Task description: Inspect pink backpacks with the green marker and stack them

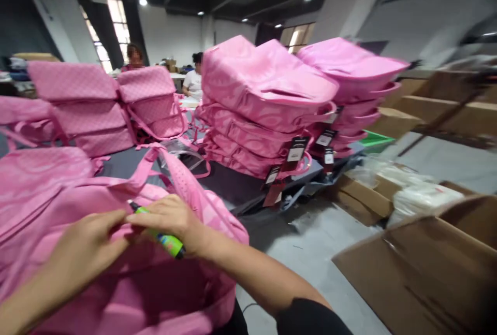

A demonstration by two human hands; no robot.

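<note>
A pink backpack (166, 293) lies opened out in front of me, its strap rising at the back. My right hand (174, 221) is closed around a bright green marker pen (171, 244) with dark ends. The pen's pale tip points up and left, just above the bag. Beside it, my left hand (89, 247) pinches the bag's pink fabric, its fingertips close to those of the right hand. The exact bit of cloth between the left fingers is hidden.
Pink patterned backpacks (248, 112) with hanging tags are stacked at the table's edge, near another pink stack (349, 66). Quilted pink bags (85, 102) stand at left. Cardboard boxes (419, 257) and plastic wrapping (423, 200) occupy the floor at right. Two people (193, 80) sit farther back.
</note>
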